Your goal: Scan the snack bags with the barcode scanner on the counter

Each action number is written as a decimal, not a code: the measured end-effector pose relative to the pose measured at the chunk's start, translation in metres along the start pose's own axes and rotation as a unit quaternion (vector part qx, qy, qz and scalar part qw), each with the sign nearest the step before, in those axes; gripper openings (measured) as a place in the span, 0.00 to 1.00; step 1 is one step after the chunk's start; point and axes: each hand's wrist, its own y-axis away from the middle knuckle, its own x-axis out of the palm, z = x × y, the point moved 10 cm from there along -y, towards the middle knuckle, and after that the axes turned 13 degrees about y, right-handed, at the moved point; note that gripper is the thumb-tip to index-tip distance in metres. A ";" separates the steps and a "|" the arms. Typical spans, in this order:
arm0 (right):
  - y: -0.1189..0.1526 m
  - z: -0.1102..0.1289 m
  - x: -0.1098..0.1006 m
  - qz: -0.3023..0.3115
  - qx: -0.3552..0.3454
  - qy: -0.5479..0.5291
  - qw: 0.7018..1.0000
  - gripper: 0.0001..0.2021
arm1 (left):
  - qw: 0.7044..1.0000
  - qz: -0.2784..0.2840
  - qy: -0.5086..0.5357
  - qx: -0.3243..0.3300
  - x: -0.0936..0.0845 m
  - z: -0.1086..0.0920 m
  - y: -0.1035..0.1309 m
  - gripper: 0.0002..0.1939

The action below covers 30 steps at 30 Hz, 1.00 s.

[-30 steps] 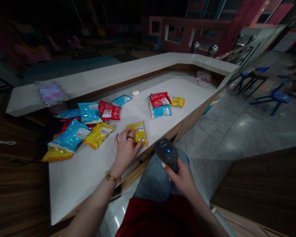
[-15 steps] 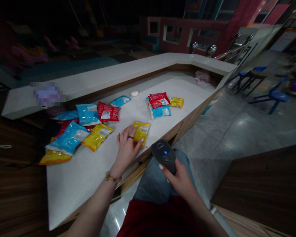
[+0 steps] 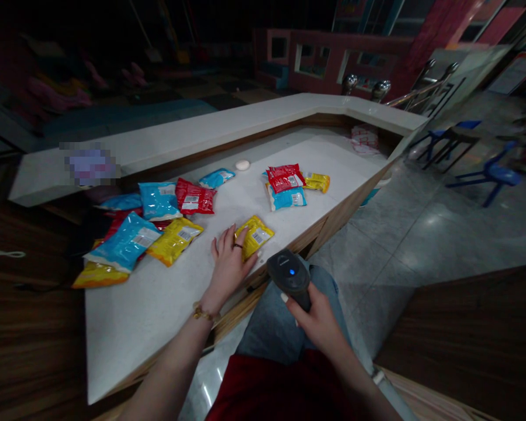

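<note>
My left hand point(image 3: 228, 263) rests with its fingers spread at the left edge of a yellow packet point(image 3: 258, 235), which lies on the white counter point(image 3: 158, 310) with its barcode label up. In my right hand point(image 3: 318, 313) is a black handheld scanner point(image 3: 289, 273) with a blue light on top, held over my lap beyond the counter's edge. Left of my left hand lie another yellow packet point(image 3: 174, 241), a red packet point(image 3: 195, 197) and several blue packets point(image 3: 160, 200) in a loose pile.
Farther along the counter are a red packet point(image 3: 286, 178) on a blue packet point(image 3: 288, 199), a small yellow packet point(image 3: 318, 182) and a white oval object point(image 3: 242, 165). A raised white ledge point(image 3: 228, 120) borders the back. Blue chairs point(image 3: 493, 173) stand at right.
The yellow packet by my left hand has turned, its top tilting to the right. The whole view has shifted slightly. The scanner stays in my right hand.
</note>
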 end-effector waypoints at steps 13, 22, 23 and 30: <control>-0.001 0.002 0.002 -0.002 0.001 0.010 1.000 0.14 | 0.999 -0.029 0.001 0.028 -0.007 -0.007 0.002 0.31; 0.001 -0.001 0.003 0.001 -0.005 0.011 1.000 0.12 | 1.000 -0.021 -0.006 0.017 -0.007 -0.008 0.004 0.33; 0.001 -0.002 0.003 0.001 -0.003 0.010 1.000 0.12 | 1.000 -0.020 -0.005 0.018 -0.007 -0.009 0.004 0.33; 0.001 -0.001 0.002 0.001 0.001 0.002 1.000 0.13 | 0.999 -0.031 -0.006 0.034 -0.010 -0.012 0.004 0.30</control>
